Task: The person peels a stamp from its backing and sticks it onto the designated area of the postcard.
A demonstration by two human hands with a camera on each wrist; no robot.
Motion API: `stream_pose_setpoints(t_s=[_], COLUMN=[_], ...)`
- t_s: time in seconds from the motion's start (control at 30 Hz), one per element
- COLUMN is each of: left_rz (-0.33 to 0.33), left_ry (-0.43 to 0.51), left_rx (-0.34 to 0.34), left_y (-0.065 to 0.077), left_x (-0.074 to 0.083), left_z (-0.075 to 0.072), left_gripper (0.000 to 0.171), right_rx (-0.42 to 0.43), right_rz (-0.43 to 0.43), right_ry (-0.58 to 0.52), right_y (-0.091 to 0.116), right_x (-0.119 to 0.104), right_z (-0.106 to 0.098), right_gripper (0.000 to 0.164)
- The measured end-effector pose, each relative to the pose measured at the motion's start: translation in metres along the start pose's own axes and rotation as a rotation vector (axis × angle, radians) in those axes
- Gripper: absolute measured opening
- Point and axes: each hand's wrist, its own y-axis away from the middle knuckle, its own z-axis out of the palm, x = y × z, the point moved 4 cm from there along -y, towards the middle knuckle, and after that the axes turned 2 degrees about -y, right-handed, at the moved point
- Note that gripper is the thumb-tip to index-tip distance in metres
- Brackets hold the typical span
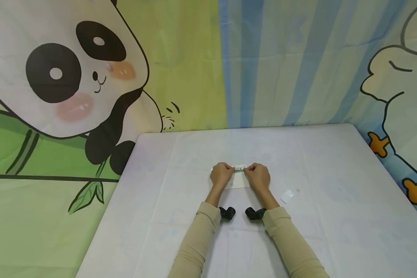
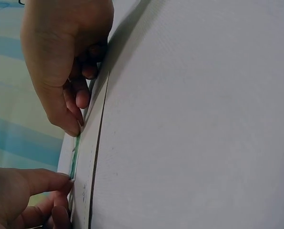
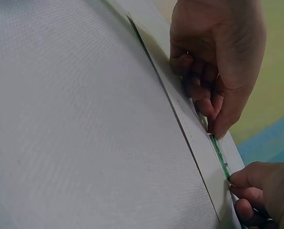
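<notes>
A small clear strip with green markings [image 1: 238,169] lies over a white card [image 1: 238,182] on the table. My left hand [image 1: 221,174] pinches the strip's left end between thumb and forefinger, while my right hand [image 1: 258,176] pinches its right end. In the left wrist view the green strip [image 2: 75,155] stretches between both sets of fingertips, close to the card's surface. The right wrist view also has the strip [image 3: 220,155] spanning the hands above the card [image 3: 189,126]. Whether the strip touches the card is unclear.
To the right of my right hand lies a small, shiny, clear piece [image 1: 287,196]. Black wrist mounts [image 1: 227,213] stick out from both cuffs. A white cloth covers the table [image 1: 180,181], and printed curtains [image 1: 187,69] hang behind its far edge.
</notes>
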Motion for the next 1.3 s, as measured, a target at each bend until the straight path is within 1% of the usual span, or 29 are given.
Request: stream_pose_setpoints(t_s=[0.3,0.57,0.83,1.07,1.3], left_rz=[-0.026,-0.05,-0.044,-0.04,-0.056], left_ry=[-0.026,-0.031,-0.041,-0.047,-0.057], left_rx=[0.008,0.01,0.019,0.02,0.009], left_y=[-0.0007,0.0009,0.0017,0.0011,-0.0018], left_x=[0.0011,0.0035,0.0052,0.0064,0.0045], left_z=[0.0011,-0.0013,-0.0025,-0.0005,-0.0009], left_gripper=[0.014,0.013,0.014,0.016,0.017], right_rx=[0.015,0.029,0.023,0.032,0.036], right_rz=[-0.006,-0.026,-0.013,-0.008,-0.015], right_ry=[0.019,0.026,0.029,0.026,0.012], right_y=[0.001,0.003,0.0031,0.0023,0.0022], right_x=[-0.003,-0.0068,-0.0076,-0.006,-0.005], right_z=[-0.0003,-0.0015,-0.0022,-0.0033,-0.0016], right_gripper=[0.019,0.018,0.019,0.02,0.02])
